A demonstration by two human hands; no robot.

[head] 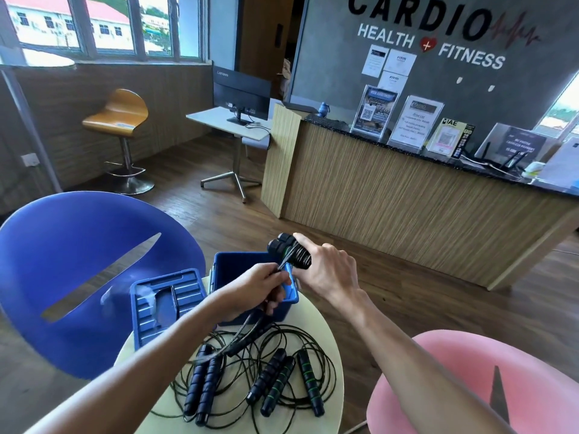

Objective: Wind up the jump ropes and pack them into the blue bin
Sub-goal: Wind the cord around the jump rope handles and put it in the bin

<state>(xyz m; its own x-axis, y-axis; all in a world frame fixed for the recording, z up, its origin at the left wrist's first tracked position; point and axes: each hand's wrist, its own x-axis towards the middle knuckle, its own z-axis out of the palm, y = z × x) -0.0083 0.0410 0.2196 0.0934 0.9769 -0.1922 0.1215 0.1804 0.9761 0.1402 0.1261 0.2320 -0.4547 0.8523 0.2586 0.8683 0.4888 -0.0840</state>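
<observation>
My right hand grips a pair of black jump-rope handles held together above the blue bin, with cord wound round them. My left hand pinches the thin black cord just below the handles, in front of the bin. The cord runs down from that hand to the round pale table. On the table lie several more black handles, some with green rings, in a tangle of loose cord.
The bin's blue lid lies to the left of the bin on the table. A blue chair stands at the left, a pink chair at the right. A wooden reception counter is beyond.
</observation>
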